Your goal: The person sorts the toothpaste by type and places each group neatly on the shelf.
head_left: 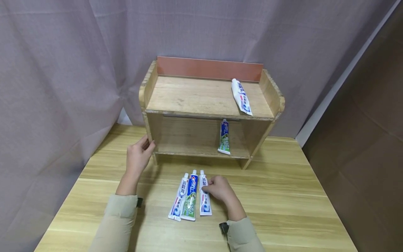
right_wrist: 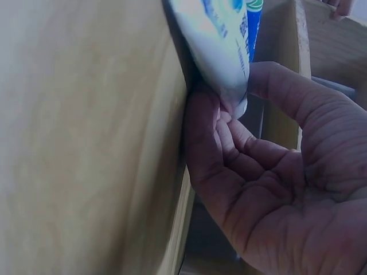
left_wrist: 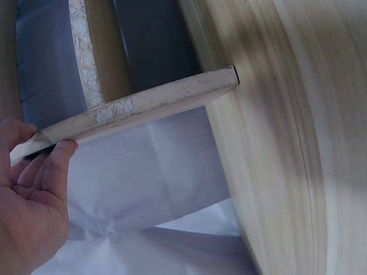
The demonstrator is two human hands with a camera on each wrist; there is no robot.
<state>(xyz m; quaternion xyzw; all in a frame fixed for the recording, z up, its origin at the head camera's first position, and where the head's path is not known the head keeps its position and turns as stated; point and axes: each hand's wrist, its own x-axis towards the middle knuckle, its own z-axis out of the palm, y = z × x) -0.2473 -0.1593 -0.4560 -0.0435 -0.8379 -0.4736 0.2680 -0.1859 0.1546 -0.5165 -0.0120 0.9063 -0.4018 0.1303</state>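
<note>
My left hand pinches the front edge of the wooden shelf's left side panel; in the left wrist view the thumb and fingers lie on either side of this panel. On the table before the shelf, my right hand pinches a white toothpaste tube by its right side. The right wrist view shows that tube between thumb and curled fingers, close to the tabletop. Just left of it lie a blue and green toothpaste tube and another white toothpaste tube, caps toward the shelf.
A white toothpaste tube lies at the right of the upper tier. On the lower tier, right of middle, is a blue and green tube. Grey curtain hangs behind, and a brown panel stands along the table's right.
</note>
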